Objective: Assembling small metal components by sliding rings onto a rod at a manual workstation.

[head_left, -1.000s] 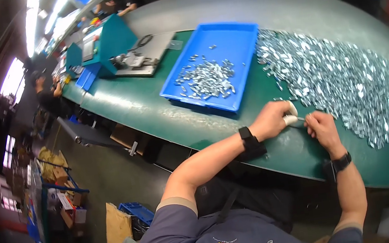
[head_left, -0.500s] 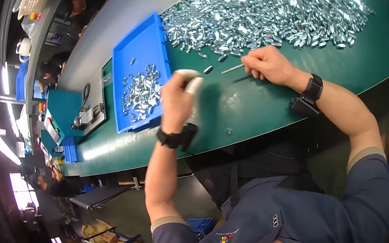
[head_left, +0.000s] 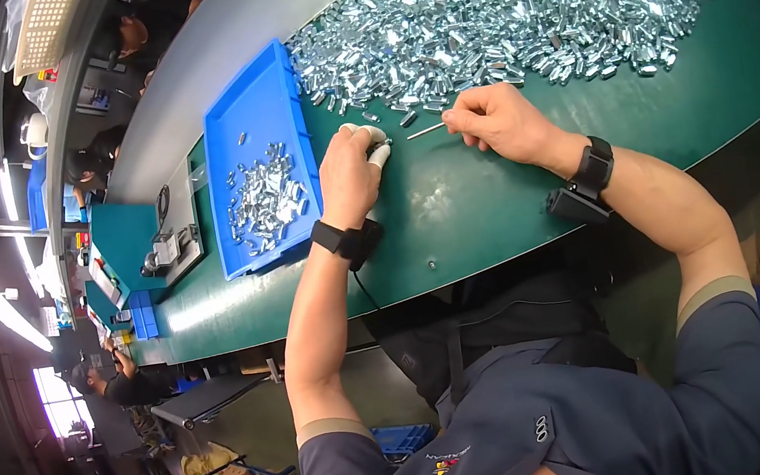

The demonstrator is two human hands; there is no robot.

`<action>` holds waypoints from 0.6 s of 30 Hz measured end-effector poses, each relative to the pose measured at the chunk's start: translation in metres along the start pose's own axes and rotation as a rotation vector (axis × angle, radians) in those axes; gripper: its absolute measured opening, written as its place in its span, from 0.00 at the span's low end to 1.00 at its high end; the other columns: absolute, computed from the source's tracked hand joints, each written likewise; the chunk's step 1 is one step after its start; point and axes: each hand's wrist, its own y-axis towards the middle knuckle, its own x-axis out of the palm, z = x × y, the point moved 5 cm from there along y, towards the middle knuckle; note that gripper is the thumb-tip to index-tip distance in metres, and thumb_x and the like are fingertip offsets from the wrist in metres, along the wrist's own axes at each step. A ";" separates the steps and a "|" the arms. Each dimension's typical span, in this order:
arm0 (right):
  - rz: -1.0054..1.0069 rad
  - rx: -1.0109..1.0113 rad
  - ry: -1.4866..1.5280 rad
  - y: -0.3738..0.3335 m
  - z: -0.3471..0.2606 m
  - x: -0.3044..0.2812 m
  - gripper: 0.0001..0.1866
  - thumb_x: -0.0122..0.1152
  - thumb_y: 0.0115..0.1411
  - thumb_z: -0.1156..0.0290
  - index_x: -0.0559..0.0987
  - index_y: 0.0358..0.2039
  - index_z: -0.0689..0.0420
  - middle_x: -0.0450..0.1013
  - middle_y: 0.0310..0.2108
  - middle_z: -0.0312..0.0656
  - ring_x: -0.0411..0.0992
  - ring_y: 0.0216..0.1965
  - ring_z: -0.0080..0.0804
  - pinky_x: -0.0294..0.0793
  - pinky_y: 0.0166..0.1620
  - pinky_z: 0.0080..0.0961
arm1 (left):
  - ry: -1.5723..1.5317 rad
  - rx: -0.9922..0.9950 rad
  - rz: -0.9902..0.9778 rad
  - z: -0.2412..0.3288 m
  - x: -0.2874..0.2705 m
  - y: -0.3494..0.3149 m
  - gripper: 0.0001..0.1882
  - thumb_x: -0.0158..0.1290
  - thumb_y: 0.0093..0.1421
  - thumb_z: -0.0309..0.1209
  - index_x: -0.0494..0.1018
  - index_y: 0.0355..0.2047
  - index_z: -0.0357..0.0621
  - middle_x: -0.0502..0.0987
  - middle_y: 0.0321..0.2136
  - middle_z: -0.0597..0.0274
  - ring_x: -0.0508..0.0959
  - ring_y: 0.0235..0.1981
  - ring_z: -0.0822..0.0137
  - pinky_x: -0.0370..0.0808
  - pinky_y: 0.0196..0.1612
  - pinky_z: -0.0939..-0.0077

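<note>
- A green-topped desk (head_left: 493, 206) is spread beneath both hands; clock directions here are read from the left hand, with 12 at the top of the view.
- At 1 to 2 o'clock, a broad pile (head_left: 504, 17) of shiny metal parts is spread over the desk.
- At 9 o'clock, a blue tray (head_left: 231, 127) is set near the left hand, and a small heap (head_left: 269, 205) of the same parts is held in it.
- Further out at 9 o'clock, beyond the tray, a teal machine (head_left: 126, 234) is stood on the desk.
- At 3 o'clock, the right hand (head_left: 503, 126) is clenched round one end of a thin rod (head_left: 426, 131), which is pointed at 9 o'clock.
- The left hand (head_left: 347, 183), with white finger covers (head_left: 379, 155) worn, is curled with its fingertips about a single part (head_left: 387, 142); whether this is gripped or only straddled cannot be told.
- That part is seen just beside the rod's tip, with a gap left between; from it, a loose part (head_left: 408, 118) is found near at 2 o'clock.
</note>
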 end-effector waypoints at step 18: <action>-0.010 -0.001 -0.076 -0.002 -0.004 0.008 0.09 0.60 0.63 0.69 0.79 0.29 0.61 0.72 0.21 0.32 0.66 0.21 0.15 0.66 0.25 0.15 | -0.410 0.062 0.163 0.020 -0.014 -0.029 0.07 0.62 0.54 0.26 0.77 0.33 0.41 0.77 0.29 0.55 0.79 0.33 0.55 0.75 0.37 0.64</action>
